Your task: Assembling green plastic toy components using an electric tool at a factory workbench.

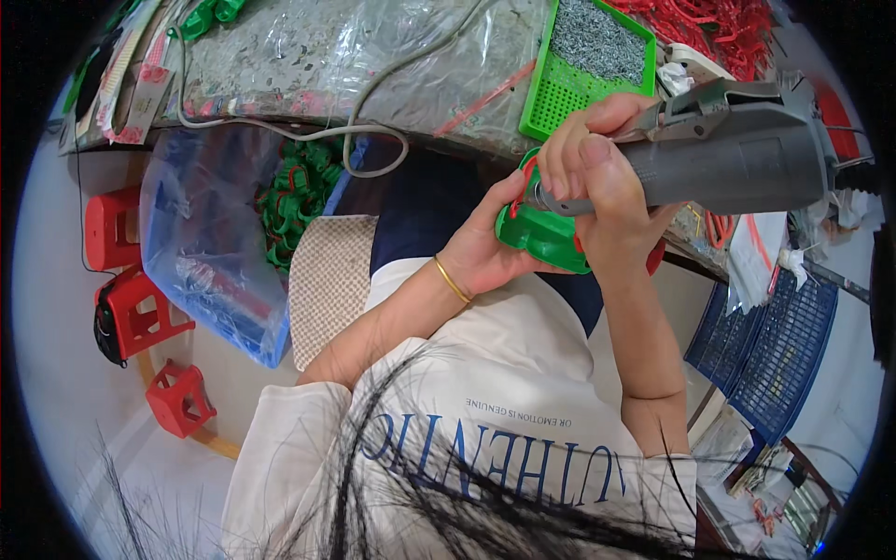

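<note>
The green plastic piece (553,239) is above the lap (403,210), near the tabletop (280,79). The left grip (487,238), partly closed, holds its side; the right grip (597,168) is clasped around the grey tool (747,154), whose nose is at the piece.

There is one worktop (280,79), with one bright green perforated tray (574,114) and one grey cable (252,123) on it. I count one grey power tool (756,159), one green moulded piece (551,245) beside its tip, and one yellow bangle (451,280). Three red stools (166,399), one black bag (107,325) and one blue bin (271,350) stand to the left. The dark blue baskets (784,345) at right are probably two. The green pieces (297,196), red pieces (714,28) and small silvery parts (597,42) are too many to count.
</note>
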A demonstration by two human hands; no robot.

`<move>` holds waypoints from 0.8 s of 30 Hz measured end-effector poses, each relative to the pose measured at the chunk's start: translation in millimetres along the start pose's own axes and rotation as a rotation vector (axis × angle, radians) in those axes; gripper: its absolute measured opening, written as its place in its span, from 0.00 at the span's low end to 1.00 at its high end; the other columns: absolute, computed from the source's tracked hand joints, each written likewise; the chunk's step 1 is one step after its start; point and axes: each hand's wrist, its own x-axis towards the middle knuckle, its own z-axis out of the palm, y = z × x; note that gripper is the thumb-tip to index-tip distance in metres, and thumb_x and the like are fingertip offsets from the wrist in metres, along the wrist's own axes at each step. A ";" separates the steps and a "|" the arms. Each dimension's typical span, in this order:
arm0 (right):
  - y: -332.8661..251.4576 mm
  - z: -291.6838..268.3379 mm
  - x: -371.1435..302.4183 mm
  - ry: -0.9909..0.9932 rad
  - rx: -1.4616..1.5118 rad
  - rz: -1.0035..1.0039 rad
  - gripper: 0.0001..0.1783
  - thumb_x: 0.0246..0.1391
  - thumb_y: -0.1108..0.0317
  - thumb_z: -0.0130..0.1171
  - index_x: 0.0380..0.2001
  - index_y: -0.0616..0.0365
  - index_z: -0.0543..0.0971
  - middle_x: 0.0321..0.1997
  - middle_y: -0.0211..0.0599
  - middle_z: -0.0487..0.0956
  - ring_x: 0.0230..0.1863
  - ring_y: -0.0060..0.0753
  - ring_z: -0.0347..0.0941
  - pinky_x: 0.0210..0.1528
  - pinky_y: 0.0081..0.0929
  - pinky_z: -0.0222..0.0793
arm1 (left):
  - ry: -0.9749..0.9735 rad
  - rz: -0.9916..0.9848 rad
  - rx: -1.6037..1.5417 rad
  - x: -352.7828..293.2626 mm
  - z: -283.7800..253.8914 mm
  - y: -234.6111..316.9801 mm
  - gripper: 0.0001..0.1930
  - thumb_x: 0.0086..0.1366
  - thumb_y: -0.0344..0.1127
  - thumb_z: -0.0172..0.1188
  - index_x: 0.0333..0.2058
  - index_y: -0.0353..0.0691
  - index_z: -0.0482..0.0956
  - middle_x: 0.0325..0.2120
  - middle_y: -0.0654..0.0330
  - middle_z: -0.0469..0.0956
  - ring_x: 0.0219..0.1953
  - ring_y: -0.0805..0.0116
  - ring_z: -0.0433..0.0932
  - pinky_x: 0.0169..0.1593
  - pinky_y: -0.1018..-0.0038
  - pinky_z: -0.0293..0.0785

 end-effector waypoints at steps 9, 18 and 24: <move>4.2 -13.2 1.6 -0.152 0.154 0.085 0.13 0.51 0.74 0.55 0.40 0.56 0.67 0.16 0.32 0.65 0.15 0.26 0.61 0.20 0.26 0.60 | 0.195 -0.035 0.080 -5.7 1.5 6.2 0.28 0.65 0.53 0.49 0.58 0.42 0.62 0.51 0.54 0.71 0.51 0.55 0.73 0.54 0.54 0.70; -59.0 -44.4 57.0 -0.059 0.272 0.005 0.15 0.53 0.65 0.57 0.41 0.59 0.68 0.17 0.25 0.61 0.17 0.19 0.57 0.22 0.20 0.58 | 0.246 0.176 0.485 -140.4 -22.4 100.2 0.33 0.59 0.51 0.58 0.59 0.45 0.61 0.53 0.55 0.69 0.52 0.56 0.72 0.55 0.53 0.68; -58.3 -65.3 72.6 0.152 0.099 0.066 0.17 0.54 0.66 0.55 0.44 0.62 0.68 0.19 0.26 0.61 0.21 0.17 0.58 0.26 0.20 0.58 | 0.975 0.324 0.668 -214.9 -107.2 174.9 0.31 0.61 0.55 0.56 0.58 0.47 0.63 0.51 0.57 0.70 0.51 0.60 0.72 0.53 0.52 0.69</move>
